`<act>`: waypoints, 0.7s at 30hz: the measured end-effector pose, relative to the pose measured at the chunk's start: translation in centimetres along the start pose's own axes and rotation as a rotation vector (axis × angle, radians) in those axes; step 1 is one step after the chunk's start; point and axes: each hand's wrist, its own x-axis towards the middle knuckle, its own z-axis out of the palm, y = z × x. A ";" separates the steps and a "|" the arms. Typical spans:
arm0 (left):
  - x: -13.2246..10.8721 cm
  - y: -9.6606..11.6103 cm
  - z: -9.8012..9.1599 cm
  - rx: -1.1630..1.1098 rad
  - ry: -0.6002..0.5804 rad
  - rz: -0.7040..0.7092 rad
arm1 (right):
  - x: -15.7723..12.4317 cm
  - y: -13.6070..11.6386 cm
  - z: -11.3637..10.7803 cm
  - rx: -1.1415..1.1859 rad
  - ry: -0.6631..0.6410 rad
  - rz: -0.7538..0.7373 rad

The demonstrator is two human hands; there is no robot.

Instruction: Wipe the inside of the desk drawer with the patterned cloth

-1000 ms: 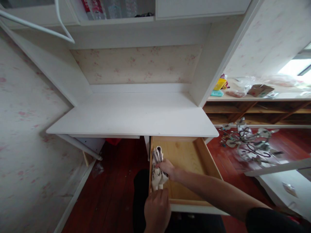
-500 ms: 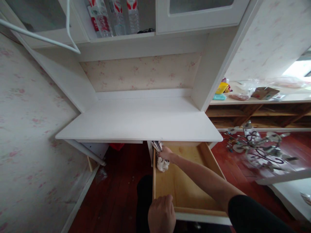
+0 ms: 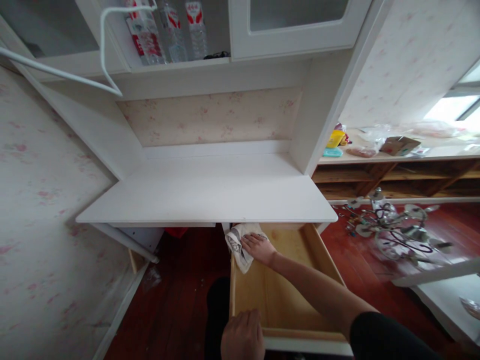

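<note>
In the head view a wooden drawer (image 3: 288, 300) is pulled out from under the white desk (image 3: 210, 192). My right hand (image 3: 259, 248) lies with fingers stretched out on a pale cloth (image 3: 243, 262) with dark print. The cloth is spread over the back part of the drawer's left wall and hangs partly inside. At the drawer's front left corner, my left hand (image 3: 243, 336) is closed over the edge, knuckles up. Its fingertips are hidden.
Plastic bottles (image 3: 174, 37) stand on the shelf above. A white bent rod (image 3: 103, 50) juts in at upper left. A chandelier (image 3: 393, 220) lies on the red floor at right. Beyond it, a low wooden shelf unit (image 3: 375, 175) carries bags and a box (image 3: 399, 145).
The cloth was bunched in my right hand inside the drawer's left side; now it is spread over the left wall, with my fingers laid out on it. My left hand stays at the front corner.
</note>
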 end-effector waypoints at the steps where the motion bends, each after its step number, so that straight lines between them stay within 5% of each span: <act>1: 0.0 -0.1 0.1 0.003 -0.002 0.005 | 0.3 0.2 0.4 -0.004 -0.026 0.026; 7: 0.0 -0.3 0.1 0.016 -0.024 -0.002 | -1.4 2.0 0.4 0.001 -0.123 0.162; 16: 0.3 0.2 -0.8 0.030 -0.132 -0.032 | -11.1 8.5 -3.2 0.007 -0.289 0.488; 21: 0.8 0.4 -1.4 0.016 -0.123 -0.006 | -12.6 7.6 -4.4 0.093 -0.331 0.580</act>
